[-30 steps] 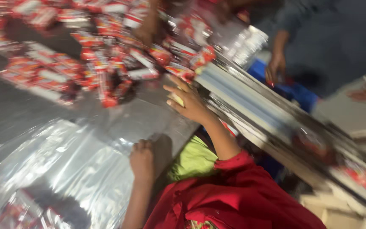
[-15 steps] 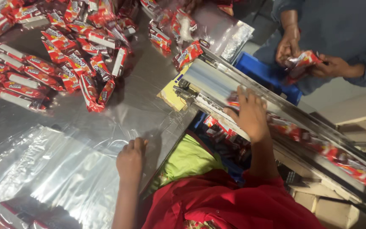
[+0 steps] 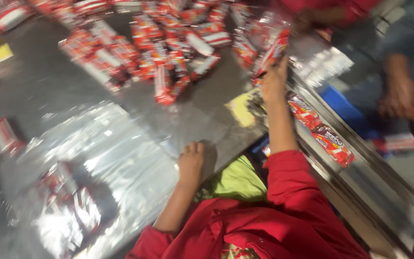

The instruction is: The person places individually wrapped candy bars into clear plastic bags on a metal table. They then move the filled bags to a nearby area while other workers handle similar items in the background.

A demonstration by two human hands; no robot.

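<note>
My left hand (image 3: 191,161) rests with curled fingers on the edge of a clear plastic bag (image 3: 101,163) spread over the grey metal table (image 3: 39,91). My right hand (image 3: 275,79) is raised at the table's far right corner and grips a red snack packet (image 3: 271,52). A heap of red and white snack packets (image 3: 164,52) lies on the table beyond both hands. More red packets (image 3: 324,136) lie in a row on the metal conveyor (image 3: 360,177) right of my right arm. The picture is blurred by motion.
Another person's hand (image 3: 401,98) in a grey sleeve holds a red packet beyond the conveyor, above a blue crate (image 3: 348,112). A yellow sheet (image 3: 243,108) lies at the table corner. Filled clear bags (image 3: 68,211) sit at the near left.
My right hand has left the conveyor and gone up to the table's far corner, where it has taken hold of a red packet. My left hand stays on the plastic bag.
</note>
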